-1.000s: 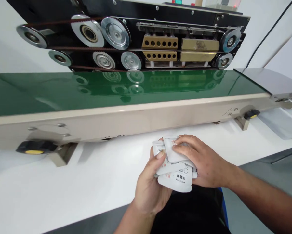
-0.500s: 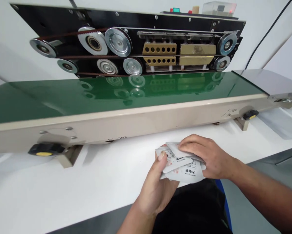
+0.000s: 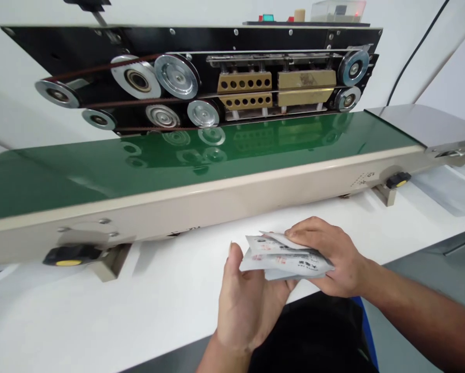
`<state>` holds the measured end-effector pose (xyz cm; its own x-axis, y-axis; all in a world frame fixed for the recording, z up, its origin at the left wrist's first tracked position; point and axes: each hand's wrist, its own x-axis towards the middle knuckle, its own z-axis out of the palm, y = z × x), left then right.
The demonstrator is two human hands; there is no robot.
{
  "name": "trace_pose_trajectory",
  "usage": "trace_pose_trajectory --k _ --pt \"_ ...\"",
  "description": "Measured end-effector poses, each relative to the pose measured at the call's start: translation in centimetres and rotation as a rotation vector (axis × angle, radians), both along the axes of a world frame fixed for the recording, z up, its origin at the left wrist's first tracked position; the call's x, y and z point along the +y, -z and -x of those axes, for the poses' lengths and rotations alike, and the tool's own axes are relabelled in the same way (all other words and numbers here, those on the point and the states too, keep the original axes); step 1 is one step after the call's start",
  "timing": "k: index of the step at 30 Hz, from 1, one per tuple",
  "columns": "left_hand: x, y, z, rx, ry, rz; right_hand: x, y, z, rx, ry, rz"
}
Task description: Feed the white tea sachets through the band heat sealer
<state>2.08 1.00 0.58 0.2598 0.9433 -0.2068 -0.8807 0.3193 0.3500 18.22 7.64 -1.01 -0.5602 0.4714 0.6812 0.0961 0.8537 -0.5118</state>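
A small stack of flat, pale tea sachets (image 3: 290, 261) with black and red print is over the front of the white table. My right hand (image 3: 333, 256) grips the stack at its right end, thumb side on top and fingers below. My left hand (image 3: 244, 295) is cupped under the left end, its thumb raised away from the sachets. Its other fingers are partly hidden beneath the stack and reach toward my right hand. The sachets fan slightly, with their edges turned toward me.
Behind my hands runs a green conveyor belt (image 3: 158, 168) on a beige frame. Above it stands a black sealing machine panel (image 3: 201, 41) with metal wheels and brass blocks. Black knobs (image 3: 71, 255) project at the front. A translucent tray (image 3: 446, 189) is at right on the white table (image 3: 170, 305).
My left thumb has lifted off the sachets and the left hand has opened. The stack has tilted from facing up to more edge-on, kept in my right hand. The view has shifted slightly.
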Motion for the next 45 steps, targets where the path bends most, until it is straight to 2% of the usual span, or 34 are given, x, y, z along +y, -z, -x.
trace_pose_trajectory --k 2,4,7,11,13,16,21,26,31,35,38,42,45 --pt "0.2 0.1 -0.1 0.014 -0.003 -0.025 -0.1 -0.2 -0.1 0.062 0.006 0.036" --pt "0.3 0.4 -0.2 0.012 -0.012 -0.007 -0.5 -0.6 -0.2 0.129 0.027 0.137" --pt "0.4 0.9 -0.1 0.016 -0.015 0.012 -1.1 -1.4 -0.4 0.232 -0.008 0.443" --pt "0.2 0.8 0.1 0.076 0.057 -0.025 -1.2 -1.7 -0.5 0.255 -0.16 0.877" --pt "0.2 0.8 0.3 0.092 0.086 -0.02 -0.9 -1.4 -0.4 0.242 -0.174 1.004" --pt "0.1 1.0 0.3 0.13 0.081 -0.027 -0.4 -1.1 0.0 0.233 -0.162 1.093" --pt "0.1 1.5 0.1 0.132 0.066 -0.045 -0.4 -0.9 0.3 0.17 -0.042 1.124" --pt "0.0 0.9 -0.1 0.251 0.064 0.044 -1.2 -1.0 -0.2 0.117 0.067 1.092" --pt "-0.1 0.5 -0.3 0.293 0.044 0.095 -1.5 -0.9 -0.5 0.125 0.052 1.075" --pt "-0.3 0.7 -0.1 0.283 0.036 0.066 -1.3 -0.5 -0.9 0.097 -0.018 1.046" --pt "-0.3 0.7 0.0 0.234 0.035 0.056 -1.0 -0.5 -0.9 0.045 -0.053 0.974" --pt "-0.2 0.2 -0.1 0.165 -0.009 0.123 -0.6 -0.9 -0.7 -0.017 -0.095 0.821" --pt "-0.1 0.0 -0.3 0.133 -0.058 0.15 -0.4 -1.1 -0.7 -0.084 -0.07 0.798"
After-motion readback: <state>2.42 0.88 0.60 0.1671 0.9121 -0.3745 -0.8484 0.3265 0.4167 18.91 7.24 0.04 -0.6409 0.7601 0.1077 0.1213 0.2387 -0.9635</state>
